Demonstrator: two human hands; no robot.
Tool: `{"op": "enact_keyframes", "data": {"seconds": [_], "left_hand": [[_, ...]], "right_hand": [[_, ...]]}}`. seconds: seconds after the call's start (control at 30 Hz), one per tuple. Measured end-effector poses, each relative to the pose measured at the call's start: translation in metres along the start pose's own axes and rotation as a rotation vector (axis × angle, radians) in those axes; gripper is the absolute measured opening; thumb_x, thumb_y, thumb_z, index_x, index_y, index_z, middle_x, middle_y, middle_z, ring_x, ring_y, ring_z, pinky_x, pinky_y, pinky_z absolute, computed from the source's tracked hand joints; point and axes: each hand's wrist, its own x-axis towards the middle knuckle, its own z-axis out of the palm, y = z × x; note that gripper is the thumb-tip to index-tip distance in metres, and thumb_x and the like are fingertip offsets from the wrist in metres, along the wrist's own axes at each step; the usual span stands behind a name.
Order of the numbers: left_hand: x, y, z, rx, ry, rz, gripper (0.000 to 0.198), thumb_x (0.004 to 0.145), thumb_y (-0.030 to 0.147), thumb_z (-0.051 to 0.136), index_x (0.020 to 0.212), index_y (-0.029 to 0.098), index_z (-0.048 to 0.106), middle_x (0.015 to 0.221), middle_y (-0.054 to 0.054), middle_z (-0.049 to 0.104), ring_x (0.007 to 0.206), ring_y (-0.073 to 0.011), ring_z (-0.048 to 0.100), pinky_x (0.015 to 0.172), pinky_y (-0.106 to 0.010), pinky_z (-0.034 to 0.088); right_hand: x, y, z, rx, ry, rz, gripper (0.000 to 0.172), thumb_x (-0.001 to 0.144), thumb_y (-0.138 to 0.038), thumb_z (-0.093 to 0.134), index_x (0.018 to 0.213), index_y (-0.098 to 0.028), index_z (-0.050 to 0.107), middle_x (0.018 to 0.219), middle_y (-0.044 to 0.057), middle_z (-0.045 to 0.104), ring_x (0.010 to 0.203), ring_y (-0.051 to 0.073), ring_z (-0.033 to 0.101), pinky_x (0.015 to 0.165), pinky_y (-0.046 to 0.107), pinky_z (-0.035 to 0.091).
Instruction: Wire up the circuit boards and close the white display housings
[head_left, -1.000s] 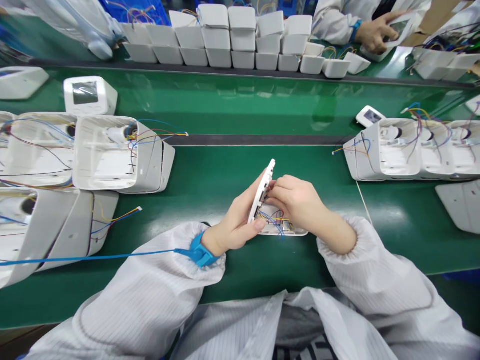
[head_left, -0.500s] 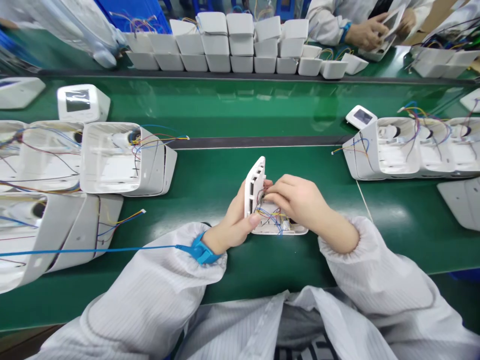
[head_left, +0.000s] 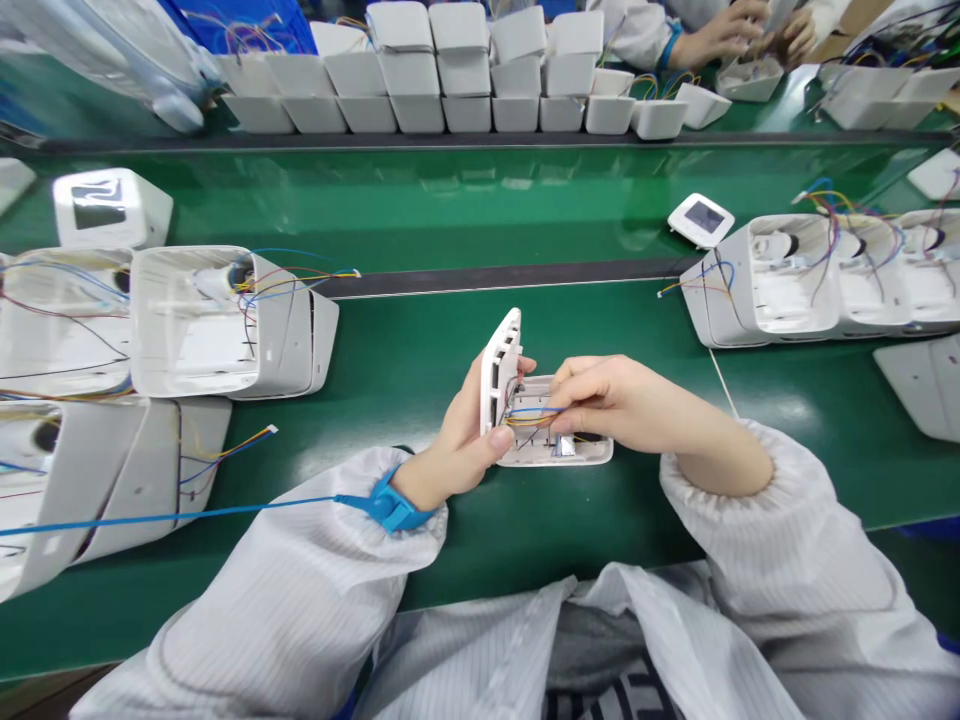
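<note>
My left hand [head_left: 476, 430] grips a white plastic cover [head_left: 500, 372], which stands tilted up on edge. Joined to it by wires, a shallow white housing [head_left: 555, 457] lies on the green bench with its inside facing up. My right hand [head_left: 604, 400] is over that housing, thumb and fingertips pinched on a bundle of thin coloured wires [head_left: 531, 416]. Blue and yellow strands run from the cover side to those fingertips. The wire ends are hidden behind my right fingers. A blue wrist strap [head_left: 397, 503] circles my left wrist, its cord running off to the left.
Open white casings [head_left: 195, 320] with loose wires stand at left, and more casings [head_left: 795, 280] at right. Small white units with screens [head_left: 701, 218] lie farther back. Behind the divider are stacked white boxes [head_left: 469, 75] and another person's hands [head_left: 724, 35] at work.
My right hand has drawn the wires rightward, away from the cover, so they now stretch straighter across the housing. My left hand still holds the cover. The view has shifted slightly.
</note>
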Motion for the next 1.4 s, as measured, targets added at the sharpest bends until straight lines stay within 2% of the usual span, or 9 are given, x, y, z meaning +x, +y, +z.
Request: {"op": "enact_keyframes", "data": {"seconds": [0.3, 0.43, 0.6, 0.73, 0.87, 1.03, 1.13, 1.23, 1.4], "left_hand": [[0.002, 0.004, 0.002, 0.019, -0.012, 0.020, 0.077, 0.086, 0.053, 0.061, 0.150, 0.024, 0.030, 0.145, -0.015, 0.043, 0.130, -0.0341, 0.047, 0.111, -0.054, 0.040], [0.006, 0.011, 0.008, 0.125, 0.003, 0.076, 0.077, 0.087, 0.051, 0.063, 0.151, 0.026, 0.028, 0.151, -0.014, 0.038, 0.138, -0.0351, 0.041, 0.115, -0.055, 0.035], [0.007, 0.008, 0.009, 0.323, 0.030, 0.117, 0.087, 0.083, 0.044, 0.069, 0.154, 0.026, 0.022, 0.151, -0.016, 0.037, 0.138, -0.0353, 0.041, 0.115, -0.055, 0.035], [0.008, 0.007, 0.007, 0.499, 0.036, 0.140, 0.096, 0.076, 0.039, 0.075, 0.154, 0.024, 0.021, 0.149, -0.018, 0.039, 0.136, -0.0362, 0.043, 0.114, -0.055, 0.036], [0.013, 0.020, 0.006, 0.727, -0.087, 0.190, 0.093, 0.074, 0.032, 0.073, 0.153, 0.025, 0.025, 0.144, -0.016, 0.043, 0.131, -0.0349, 0.046, 0.109, -0.053, 0.041], [0.017, 0.028, 0.002, 0.900, -0.351, 0.133, 0.089, 0.076, 0.034, 0.072, 0.153, 0.028, 0.028, 0.146, -0.015, 0.040, 0.134, -0.0365, 0.043, 0.110, -0.054, 0.038], [0.017, 0.028, 0.000, 0.949, -0.397, 0.100, 0.090, 0.075, 0.044, 0.074, 0.152, 0.028, 0.031, 0.147, -0.016, 0.040, 0.133, -0.0383, 0.042, 0.110, -0.057, 0.037], [0.017, 0.027, 0.001, 0.986, -0.417, 0.050, 0.095, 0.071, 0.062, 0.074, 0.151, 0.028, 0.034, 0.147, -0.019, 0.040, 0.130, -0.0392, 0.044, 0.107, -0.058, 0.038], [0.013, 0.023, 0.009, 1.025, -0.303, 0.002, 0.114, 0.059, 0.069, 0.079, 0.150, 0.019, 0.032, 0.145, -0.022, 0.041, 0.131, -0.0408, 0.041, 0.108, -0.059, 0.037]], "right_hand": [[0.004, 0.007, 0.019, -0.464, 0.154, -0.034, 0.012, 0.089, -0.015, 0.066, 0.086, -0.020, 0.076, 0.071, -0.001, 0.070, 0.064, 0.012, 0.059, 0.062, 0.025, 0.039], [0.008, 0.011, 0.024, -0.709, 0.158, -0.026, 0.017, 0.091, -0.016, 0.061, 0.084, -0.018, 0.077, 0.088, 0.005, 0.073, 0.082, 0.020, 0.059, 0.066, 0.031, 0.038], [0.010, 0.018, 0.027, -0.787, 0.195, -0.016, 0.020, 0.091, -0.015, 0.058, 0.083, -0.019, 0.077, 0.109, 0.008, 0.069, 0.092, 0.022, 0.053, 0.070, 0.035, 0.037], [0.010, 0.018, 0.032, -0.804, 0.166, 0.077, 0.020, 0.089, -0.013, 0.057, 0.081, -0.017, 0.075, 0.098, 0.010, 0.069, 0.087, 0.023, 0.054, 0.066, 0.035, 0.035], [0.011, 0.019, 0.027, -0.618, 0.118, 0.130, 0.016, 0.086, -0.011, 0.058, 0.086, -0.015, 0.074, 0.093, 0.011, 0.070, 0.088, 0.024, 0.058, 0.071, 0.034, 0.042], [0.003, 0.028, -0.011, -0.180, -0.035, 0.117, 0.026, 0.088, -0.012, 0.053, 0.103, -0.017, 0.074, 0.108, 0.005, 0.073, 0.096, 0.019, 0.067, 0.083, 0.030, 0.050], [0.001, 0.032, -0.024, 0.084, 0.124, 0.188, 0.024, 0.090, -0.024, 0.057, 0.106, -0.020, 0.075, 0.110, 0.004, 0.075, 0.101, 0.020, 0.069, 0.091, 0.034, 0.052], [0.008, 0.034, -0.011, 0.275, 0.325, 0.275, 0.029, 0.090, -0.034, 0.060, 0.110, -0.019, 0.073, 0.109, 0.007, 0.075, 0.102, 0.021, 0.070, 0.094, 0.037, 0.053], [0.024, 0.029, 0.023, 0.276, 0.324, 0.338, 0.030, 0.087, -0.041, 0.065, 0.105, -0.018, 0.073, 0.106, 0.008, 0.076, 0.099, 0.023, 0.070, 0.091, 0.038, 0.054]]}}
